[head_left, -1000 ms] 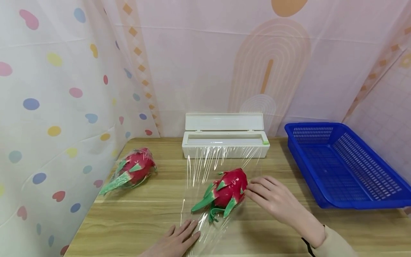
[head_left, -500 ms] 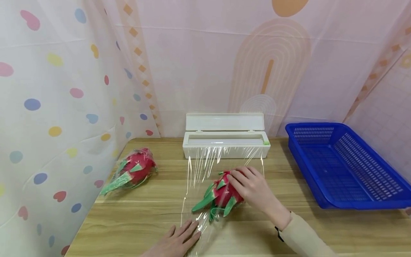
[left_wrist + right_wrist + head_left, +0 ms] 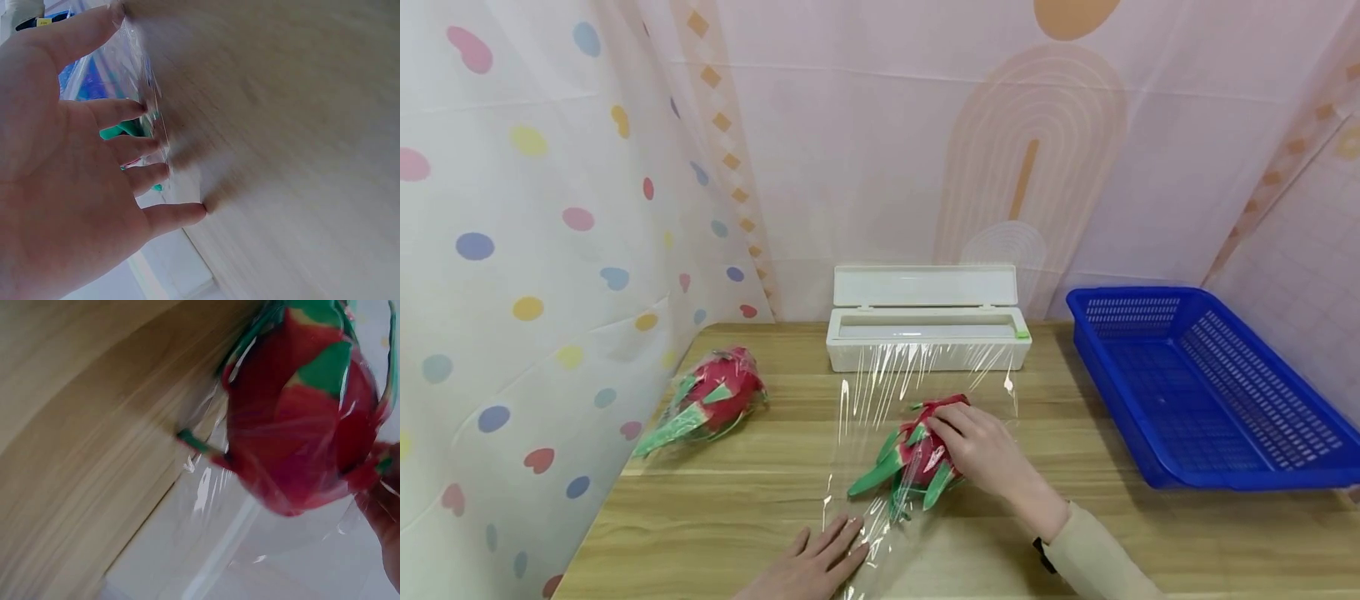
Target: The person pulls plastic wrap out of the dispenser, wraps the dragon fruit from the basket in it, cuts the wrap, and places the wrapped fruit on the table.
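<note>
A red dragon fruit point(image 3: 917, 454) with green leaf tips lies on a sheet of clear plastic wrap point(image 3: 868, 408), drawn from the white dispenser box point(image 3: 928, 354). Over the fruit's right side, my right hand point(image 3: 988, 450) has bent fingers and pinches the film, which lies across part of the fruit. The right wrist view shows fingers point(image 3: 381, 512) at the right edge beside the fruit point(image 3: 300, 431); their tips are partly hidden. My left hand point(image 3: 812, 558) rests with spread fingers on the wrap's near left edge; the left wrist view shows its fingertips touching the table.
Another dragon fruit point(image 3: 722, 392), wrapped in film, lies at the table's left. A blue plastic basket point(image 3: 1180, 475) stands at the right. The dispenser's lid point(image 3: 925, 286) is raised against the patterned cloth point(image 3: 865, 167) behind the wooden table point(image 3: 700, 517).
My right hand has moved left from beside the dragon fruit to over it, bringing film across the fruit. My left hand stays at the near edge of the wrap.
</note>
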The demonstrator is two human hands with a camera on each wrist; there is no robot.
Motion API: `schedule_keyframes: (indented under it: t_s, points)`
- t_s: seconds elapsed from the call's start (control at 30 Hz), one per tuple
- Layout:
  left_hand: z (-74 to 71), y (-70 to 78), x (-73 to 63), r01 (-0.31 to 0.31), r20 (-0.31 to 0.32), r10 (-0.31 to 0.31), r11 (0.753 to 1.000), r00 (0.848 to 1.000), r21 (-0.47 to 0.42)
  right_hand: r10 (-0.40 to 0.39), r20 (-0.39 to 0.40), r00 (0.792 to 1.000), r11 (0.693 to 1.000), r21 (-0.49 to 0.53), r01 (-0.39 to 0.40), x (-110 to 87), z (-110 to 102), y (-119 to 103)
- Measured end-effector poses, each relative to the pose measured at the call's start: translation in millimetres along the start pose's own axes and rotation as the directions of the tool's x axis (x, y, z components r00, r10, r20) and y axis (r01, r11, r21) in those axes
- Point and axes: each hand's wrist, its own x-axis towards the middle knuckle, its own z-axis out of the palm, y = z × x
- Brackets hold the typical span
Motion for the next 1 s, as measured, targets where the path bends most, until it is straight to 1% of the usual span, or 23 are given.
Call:
schedule_keyframes:
  t_s: [0.1,0.17,0.23,0.37,0.5,0.53,0.6,0.7,0.77,0.83,0.9,0.93,0.97,1.0]
  points:
    - [-2.9,0.7,-1.6,0.005,0.005,-0.005,0.999,1.000,-0.038,0.012,0.075,0.997,0.999,0.035,-0.015,-4.2,-0.7,1.7]
    - [-6.4,1.3,-3.7,-0.001,-0.010,0.000,0.998,1.000,-0.062,0.016,0.118,0.993,0.998,0.051,-0.022,-8.3,-1.3,2.8]
    - [-10.6,1.4,-5.7,-0.012,-0.027,0.010,0.997,1.000,-0.073,0.020,0.145,0.989,0.997,0.071,-0.030,-12.0,-1.8,3.6]
    - [-20.1,1.6,-7.9,-0.040,-0.037,0.038,0.998,0.999,-0.043,0.009,0.153,0.988,0.994,0.110,-0.026,-16.4,-2.0,4.3]
    - [-26.1,1.6,-4.6,-0.083,-0.026,0.083,0.996,0.996,-0.023,0.013,0.149,0.989,0.991,0.132,-0.032,-16.7,-2.1,4.2]
    - [-26.4,1.6,-3.5,-0.104,-0.033,0.104,0.994,0.994,-0.016,0.017,0.153,0.988,0.990,0.137,-0.038,-16.7,-2.3,4.1]
    - [-27.3,1.7,-1.5,-0.126,-0.032,0.126,0.992,0.992,-0.013,0.026,0.168,0.986,0.988,0.143,-0.051,-16.0,-3.5,3.6]
    - [-27.4,2.3,-0.7,-0.139,-0.038,0.138,0.990,0.990,-0.025,0.036,0.186,0.982,0.987,0.150,-0.065,-16.0,-4.5,3.2]
    - [-26.9,2.4,-1.1,-0.153,-0.047,0.152,0.988,0.987,-0.013,0.033,0.185,0.982,0.987,0.149,-0.061,-16.4,-4.8,3.0]
    - [-25.3,2.3,-1.4,-0.195,-0.070,0.198,0.979,0.978,0.052,0.028,0.178,0.984,0.988,0.147,-0.054,-17.3,-4.5,3.2]
    - [-24.0,2.6,-2.0,-0.239,-0.099,0.255,0.960,0.962,0.145,0.023,0.168,0.985,0.988,0.145,-0.048,-17.9,-4.3,3.3]
    - [-23.9,2.4,-1.9,-0.264,-0.117,0.291,0.944,0.950,0.200,0.024,0.167,0.986,0.988,0.145,-0.048,-17.9,-4.5,3.3]
    - [-24.3,2.2,-1.4,-0.280,-0.125,0.314,0.932,0.941,0.230,0.023,0.167,0.986,0.988,0.145,-0.048,-17.8,-4.7,3.2]
    - [-25.3,2.0,-1.1,-0.301,-0.139,0.345,0.917,0.928,0.263,0.024,0.169,0.985,0.988,0.145,-0.049,-17.7,-4.8,3.1]
